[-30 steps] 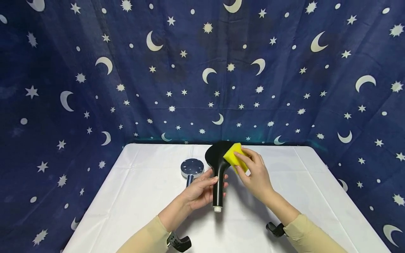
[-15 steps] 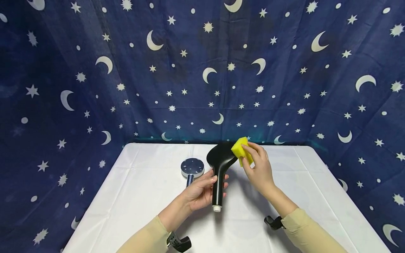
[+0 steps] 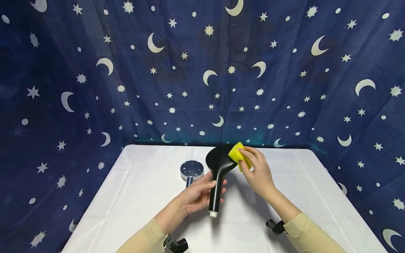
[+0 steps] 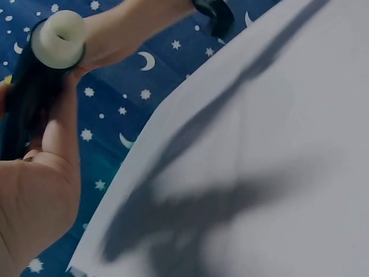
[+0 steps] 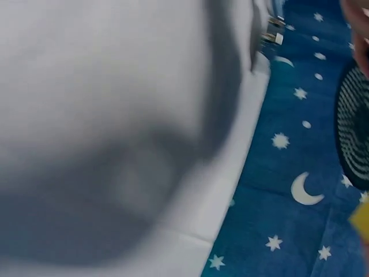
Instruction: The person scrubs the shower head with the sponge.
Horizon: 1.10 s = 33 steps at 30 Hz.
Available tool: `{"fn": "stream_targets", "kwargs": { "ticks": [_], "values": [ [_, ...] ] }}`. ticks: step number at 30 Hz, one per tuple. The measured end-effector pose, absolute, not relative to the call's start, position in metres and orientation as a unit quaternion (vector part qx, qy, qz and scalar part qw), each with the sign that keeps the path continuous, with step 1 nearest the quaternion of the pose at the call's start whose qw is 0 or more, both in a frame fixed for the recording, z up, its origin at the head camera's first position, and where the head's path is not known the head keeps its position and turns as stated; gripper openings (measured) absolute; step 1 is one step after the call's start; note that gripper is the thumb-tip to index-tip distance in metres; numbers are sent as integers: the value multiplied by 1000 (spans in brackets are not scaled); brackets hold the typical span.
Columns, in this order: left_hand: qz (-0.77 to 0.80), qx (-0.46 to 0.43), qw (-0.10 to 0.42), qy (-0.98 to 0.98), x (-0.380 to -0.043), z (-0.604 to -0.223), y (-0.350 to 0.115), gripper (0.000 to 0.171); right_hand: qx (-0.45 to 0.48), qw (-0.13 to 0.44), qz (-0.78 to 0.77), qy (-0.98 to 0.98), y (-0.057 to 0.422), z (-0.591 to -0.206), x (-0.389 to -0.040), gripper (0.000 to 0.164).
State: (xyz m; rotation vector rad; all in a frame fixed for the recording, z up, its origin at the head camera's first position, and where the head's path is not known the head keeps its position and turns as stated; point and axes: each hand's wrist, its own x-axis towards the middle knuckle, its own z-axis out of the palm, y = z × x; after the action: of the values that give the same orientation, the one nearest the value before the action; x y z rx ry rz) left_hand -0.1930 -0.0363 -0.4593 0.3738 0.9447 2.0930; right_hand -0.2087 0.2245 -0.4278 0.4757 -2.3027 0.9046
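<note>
My left hand [image 3: 199,195] grips the handle of a black shower head [image 3: 216,188], holding it above the table with its broad head tilted up and away. The handle ends in a white threaded tip [image 4: 60,37], seen close in the left wrist view. In my right hand [image 3: 257,175] a yellow sponge [image 3: 237,154] is pinched between thumb and fingers, against the right edge of the head's back. The right wrist view catches the ringed spray face [image 5: 354,124] and a corner of the sponge [image 5: 362,219] at its right edge.
A chrome shower head [image 3: 192,169] lies on the white-covered table [image 3: 142,196], left of the black one, its handle partly hidden by my left hand. Dark blue cloth [image 3: 177,77] with moons and stars hangs behind and at both sides.
My right hand first slides the sponge outward to the head's right edge, then slightly back inward and down. My left hand keeps its grip; the handle's lower end shifts a little left.
</note>
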Motion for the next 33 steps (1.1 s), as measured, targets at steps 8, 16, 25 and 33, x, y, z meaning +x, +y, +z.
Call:
{"fn": "stream_targets", "kwargs": {
  "ticks": [8,16,25,33],
  "values": [
    [727,183,340,568,-192,-456,-36,74,34,98,415,-904,240,-404,-237,43],
    [642,209,242,697,-189,-451,-28,80,57,182,361,-913,231,-397,-237,42],
    [481,221,122,840,-184,-447,-25,79,220,293,213,-905,209,-383,-228,35],
    [448,195,73,869,-180,-452,-22,56,410,339,52,-845,181,-392,-198,37]
  ]
}}
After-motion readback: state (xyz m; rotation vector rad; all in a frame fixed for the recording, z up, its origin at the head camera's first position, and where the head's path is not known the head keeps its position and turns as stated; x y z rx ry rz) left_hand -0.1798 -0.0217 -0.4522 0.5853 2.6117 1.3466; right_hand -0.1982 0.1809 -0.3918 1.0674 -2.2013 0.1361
